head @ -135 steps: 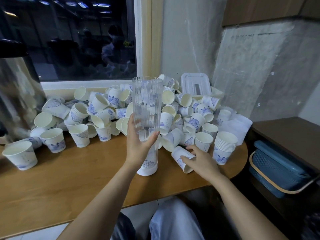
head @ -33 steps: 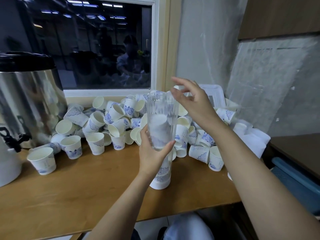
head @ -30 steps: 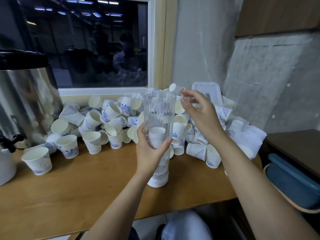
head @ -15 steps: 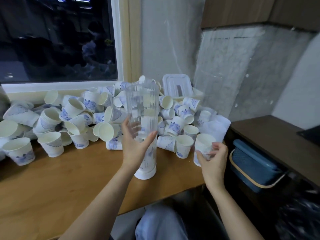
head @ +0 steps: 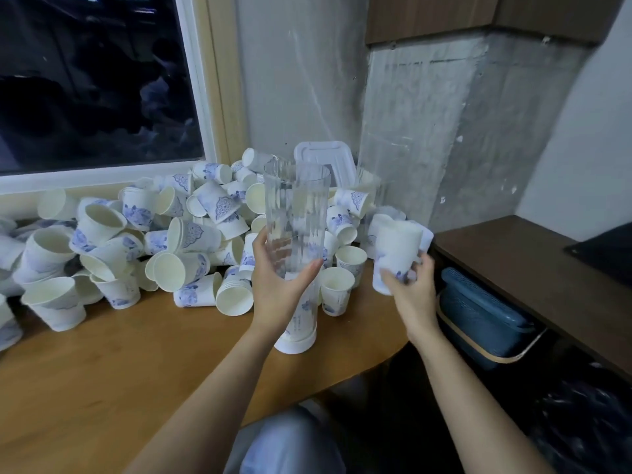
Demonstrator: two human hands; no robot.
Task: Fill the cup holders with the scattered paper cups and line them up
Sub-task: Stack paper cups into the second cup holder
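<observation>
Squarely in the middle of the view, the left hand [head: 280, 292] is wrapped round the clear ribbed cup holder [head: 295, 213] at about mid-height, with the thumb on the tube's left side and the fingers [head: 316, 265] curling in from the right. The forearm rises from the lower left with the wrist bent slightly back. The cup holder stands upright on its white base on the wooden surface [head: 102, 388], close to the near edge, and a few nested cups with blue print show through its lower wall. The right hand [head: 412, 292] grips a stack of cups [head: 395, 249] from below and behind, its fingers closed round the lower part. The stack is mouth up, leans a little to the left and is blurred, so I cannot tell whether it is clear of the surface. It sits just right of the cup holder without touching it, and the right forearm reaches in from the lower right. The two hands are apart, each holding its own thing. Behind and to the left of the holder, loose paper cups [head: 178, 234] lie heaped against the window [head: 95, 80] sill, many on their sides. A white lid [head: 323, 159] leans against the wall behind them. A blue basket [head: 478, 319] sits low on the right, beside the surface.
</observation>
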